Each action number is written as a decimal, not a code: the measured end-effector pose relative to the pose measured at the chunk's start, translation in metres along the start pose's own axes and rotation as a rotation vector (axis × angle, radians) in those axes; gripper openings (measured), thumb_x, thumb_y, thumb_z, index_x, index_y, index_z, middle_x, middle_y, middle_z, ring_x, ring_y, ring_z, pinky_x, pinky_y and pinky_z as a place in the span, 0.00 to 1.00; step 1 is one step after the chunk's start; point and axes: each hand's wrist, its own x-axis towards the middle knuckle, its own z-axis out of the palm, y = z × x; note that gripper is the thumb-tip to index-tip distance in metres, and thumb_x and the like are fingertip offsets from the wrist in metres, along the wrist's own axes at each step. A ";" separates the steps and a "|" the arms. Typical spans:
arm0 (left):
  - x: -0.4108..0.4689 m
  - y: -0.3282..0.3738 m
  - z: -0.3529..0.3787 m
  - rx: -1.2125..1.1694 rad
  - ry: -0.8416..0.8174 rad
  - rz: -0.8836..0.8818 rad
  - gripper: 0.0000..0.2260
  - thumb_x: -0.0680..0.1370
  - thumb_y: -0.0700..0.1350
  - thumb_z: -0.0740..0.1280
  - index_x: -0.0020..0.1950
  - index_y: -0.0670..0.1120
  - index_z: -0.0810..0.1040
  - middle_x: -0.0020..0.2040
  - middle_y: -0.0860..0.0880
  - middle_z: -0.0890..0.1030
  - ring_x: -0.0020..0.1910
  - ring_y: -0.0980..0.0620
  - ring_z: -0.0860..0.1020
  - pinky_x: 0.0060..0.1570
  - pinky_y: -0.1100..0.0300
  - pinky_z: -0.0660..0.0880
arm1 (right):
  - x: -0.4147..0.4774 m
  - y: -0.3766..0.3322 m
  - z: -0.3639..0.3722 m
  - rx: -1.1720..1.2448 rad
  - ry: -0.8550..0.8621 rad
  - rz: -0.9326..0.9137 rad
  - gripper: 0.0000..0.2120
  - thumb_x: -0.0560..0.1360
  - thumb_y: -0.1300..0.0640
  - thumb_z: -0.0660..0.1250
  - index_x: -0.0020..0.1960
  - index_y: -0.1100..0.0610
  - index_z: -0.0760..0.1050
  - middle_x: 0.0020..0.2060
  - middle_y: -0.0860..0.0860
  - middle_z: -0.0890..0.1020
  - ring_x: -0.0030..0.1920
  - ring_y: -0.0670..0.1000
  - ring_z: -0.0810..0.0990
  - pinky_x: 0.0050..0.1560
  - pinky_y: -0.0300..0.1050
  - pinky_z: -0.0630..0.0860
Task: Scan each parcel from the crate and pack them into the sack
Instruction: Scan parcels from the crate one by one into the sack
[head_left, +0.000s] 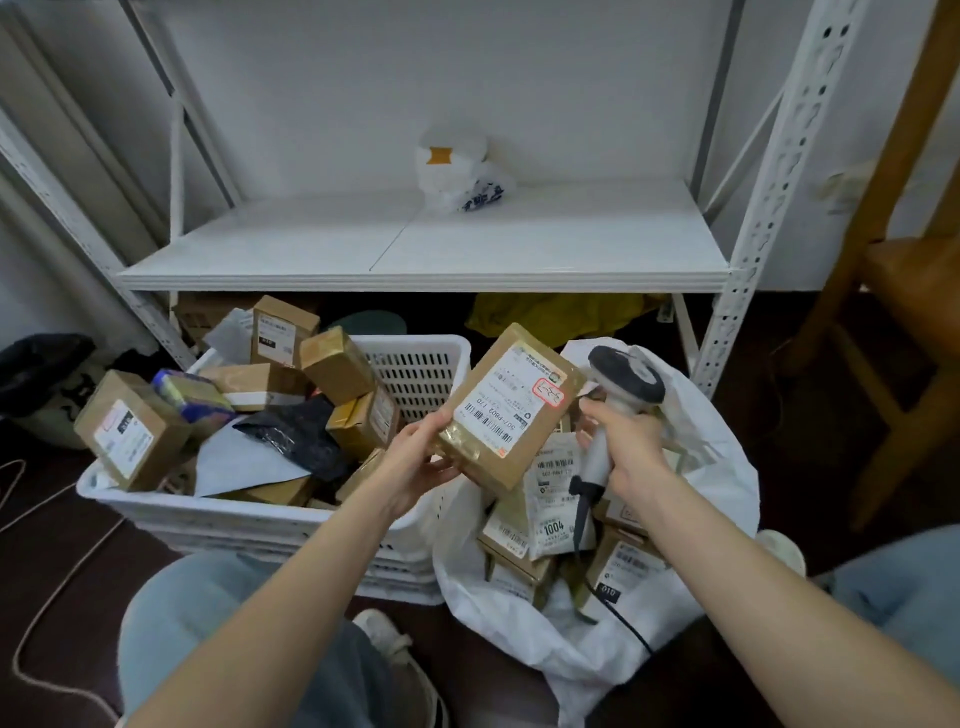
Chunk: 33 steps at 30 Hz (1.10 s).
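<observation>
Parcel (506, 410), held by one end in the left hand (418, 462), could slip; the scanner (626, 379), gripped by the right hand (631, 452), may miss its barcode (485, 422).

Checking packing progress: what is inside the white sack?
Several labelled parcels lie in the sack, with the scanner cable over them. Anything beneath is covered; the held parcel and right hand hide part of the opening.

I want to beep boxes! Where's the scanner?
In the head view, the grey-and-white barcode scanner is gripped in the right hand, above the white plastic sack, beside the brown cardboard parcel held by the left hand.
</observation>
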 end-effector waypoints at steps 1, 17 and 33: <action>0.000 -0.005 0.004 -0.038 0.011 -0.012 0.19 0.76 0.48 0.68 0.65 0.42 0.73 0.53 0.44 0.78 0.50 0.46 0.79 0.53 0.51 0.79 | -0.001 0.007 -0.002 -0.026 0.003 0.005 0.14 0.72 0.65 0.73 0.56 0.64 0.75 0.51 0.60 0.83 0.44 0.52 0.82 0.47 0.44 0.80; 0.010 -0.052 0.020 0.244 -0.208 -0.182 0.28 0.70 0.61 0.70 0.63 0.45 0.74 0.52 0.44 0.81 0.54 0.44 0.78 0.57 0.51 0.76 | -0.013 0.030 -0.033 -0.426 0.011 -0.183 0.12 0.68 0.69 0.71 0.45 0.55 0.75 0.42 0.50 0.81 0.47 0.52 0.81 0.48 0.47 0.78; 0.031 -0.098 0.035 0.100 0.024 -0.011 0.40 0.66 0.55 0.76 0.73 0.44 0.64 0.50 0.42 0.82 0.33 0.54 0.74 0.42 0.58 0.71 | -0.079 0.083 -0.068 -0.357 -0.039 -0.002 0.12 0.71 0.65 0.73 0.30 0.62 0.78 0.22 0.54 0.79 0.24 0.49 0.76 0.31 0.44 0.74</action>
